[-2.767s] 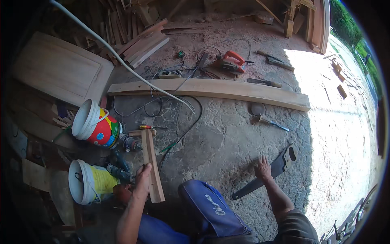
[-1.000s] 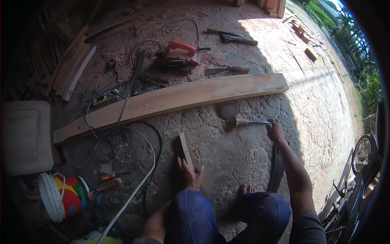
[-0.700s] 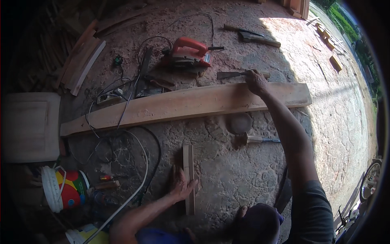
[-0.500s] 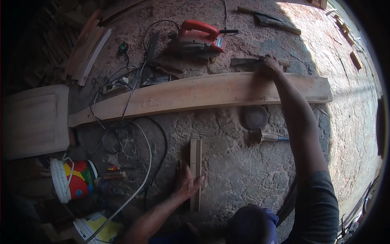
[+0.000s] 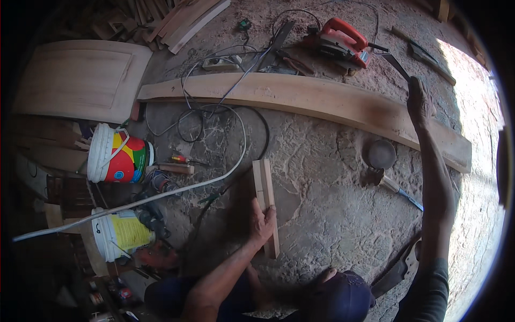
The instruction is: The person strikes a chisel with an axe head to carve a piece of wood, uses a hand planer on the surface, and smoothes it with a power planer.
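Two bare hands are busy over a rough grey floor (image 5: 327, 225), well apart from each other. Near the middle of the view, just toward six o'clock, the left hand (image 5: 263, 222) is half closed around a short wooden piece (image 5: 262, 182), thumb along its right side and fingers on its left. The short wooden piece lies nearly along the twelve-to-six line, with a thin dark line across its upper part; whether its underside touches the floor I cannot tell.

Just past two o'clock, the right hand (image 5: 421, 102) is closed round the handle of a flat-bladed tool (image 5: 396, 65), whose dark blade points out of the fist between ten and eleven. The right forearm crosses over a long curved timber (image 5: 300, 94) that runs from ten o'clock round to three.

Beyond that timber, at one o'clock, sits a red power tool (image 5: 343, 43). At three o'clock lies a round dark disc (image 5: 382, 154), with a pale-handled chisel (image 5: 390, 184) just beside it, and at four a handsaw (image 5: 397, 271). A multicoloured bucket (image 5: 120, 155) lies tipped at nine, a yellow-and-white bucket (image 5: 123, 236) at eight, and a wooden panel (image 5: 80, 80) at ten.
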Demonstrator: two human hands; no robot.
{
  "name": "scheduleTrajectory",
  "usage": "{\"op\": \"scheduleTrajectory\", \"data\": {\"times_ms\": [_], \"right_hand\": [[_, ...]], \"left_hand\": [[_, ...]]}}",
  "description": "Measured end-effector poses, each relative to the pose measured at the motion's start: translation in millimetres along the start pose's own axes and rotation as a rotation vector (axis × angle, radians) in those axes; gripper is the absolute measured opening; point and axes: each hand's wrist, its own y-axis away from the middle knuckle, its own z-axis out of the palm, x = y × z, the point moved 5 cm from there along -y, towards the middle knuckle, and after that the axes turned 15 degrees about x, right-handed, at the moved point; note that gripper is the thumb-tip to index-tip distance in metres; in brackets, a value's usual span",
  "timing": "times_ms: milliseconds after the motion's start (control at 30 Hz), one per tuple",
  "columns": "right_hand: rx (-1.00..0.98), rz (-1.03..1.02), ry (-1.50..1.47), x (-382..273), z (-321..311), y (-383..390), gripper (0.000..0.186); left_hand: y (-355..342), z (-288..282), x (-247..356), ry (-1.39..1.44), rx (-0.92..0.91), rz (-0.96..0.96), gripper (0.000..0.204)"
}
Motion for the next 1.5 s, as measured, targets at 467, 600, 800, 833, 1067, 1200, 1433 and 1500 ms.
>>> {"op": "scheduleTrajectory", "data": {"times_ms": [467, 600, 800, 833, 1067, 1200, 1433, 1500], "right_hand": [[-0.407, 0.778, -0.992, -144.9, -164.3, 152.1, 0.026], [-0.646, 1.260, -1.149, -144.2, -183.1, 225.7, 0.026], [-0.821, 0.898, -1.298, -197.1, -176.9, 234.9, 0.030], [-0.736, 0.625, -1.329, -200.5, -179.0, 231.3, 0.030], [-0.568, 0.378, -0.799, -151.4, -169.5, 198.6, 0.035], [-0.360, 0.189, -0.421, -64.3, -118.7, 149.0, 0.043], [-0.295, 0.265, 0.059, 91.1, -25.5, 82.5, 0.060], [-0.342, 0.279, 0.075, 57.5, -21.4, 75.6, 0.063]], "left_hand": [[79.1, 141.6, 37.6, -0.278, 0.007, 0.572, 0.068], [89.0, 77.2, 116.6, 0.086, 0.016, 0.587, 0.090], [54.2, 13.4, 187.8, 0.264, 0.034, 1.220, 0.063], [52.0, 9.6, 194.7, 0.239, -0.010, 1.276, 0.046], [-23.3, -1.0, 254.8, 0.057, -0.188, 1.251, 0.040], [-89.0, 51.8, 289.8, -0.051, -0.132, 1.109, 0.045], [-143.2, 178.9, 384.6, -0.041, -0.055, 1.225, 0.042], [-169.7, 208.8, 379.2, -0.063, -0.052, 1.227, 0.040]]}}
